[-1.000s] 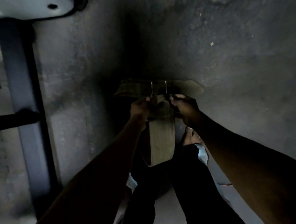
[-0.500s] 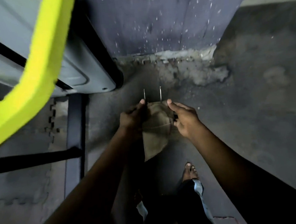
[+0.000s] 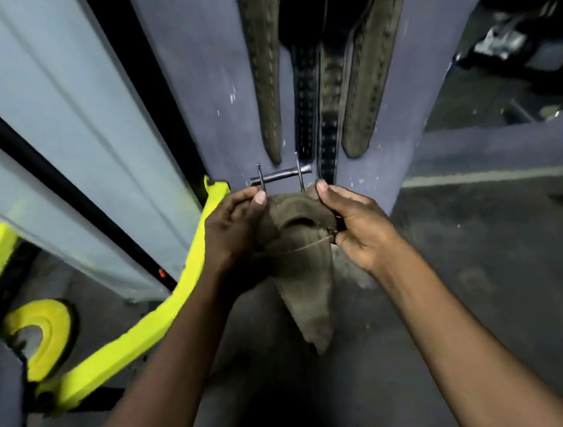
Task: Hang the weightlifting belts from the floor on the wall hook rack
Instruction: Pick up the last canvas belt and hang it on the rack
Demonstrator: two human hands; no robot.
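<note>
Belt (image 3: 299,256) in your two hands, a worn olive-brown one, raised in front of the grey-blue wall (image 3: 213,92). Its upper end is folded over into a rounded hump between your thumbs, and its tapered tail hangs straight down below your hands, ending in a blunt point above the floor (image 3: 484,262). At the top of the fold sits the metal buckle (image 3: 280,178): a short horizontal bar with two thin prongs standing up across it, just above your thumb tips and close against the wall.

Your left hand (image 3: 232,233) is curled tight around the left edge of the fold, thumb pressed on top near the left prong. Your right hand (image 3: 357,225) grips the right edge, thumb laid along the top by the right prong, fingers wrapped underneath. Both hands are closed firmly on the belt.

Directly above the buckle, other belts already hang (image 3: 315,82) flat against the wall: two olive ones with rows of holes, and a darker pair between them, all with tips pointing down. Their lower ends stop just above the buckle you hold. The hooks they hang from lie beyond the top edge of the view.

To your left stands a pale grey machine panel (image 3: 57,114) with a black strip down it, and a bright yellow frame (image 3: 140,333) curves across the floor beside it. Far right, dark equipment (image 3: 524,38) sits blurred in the background.
</note>
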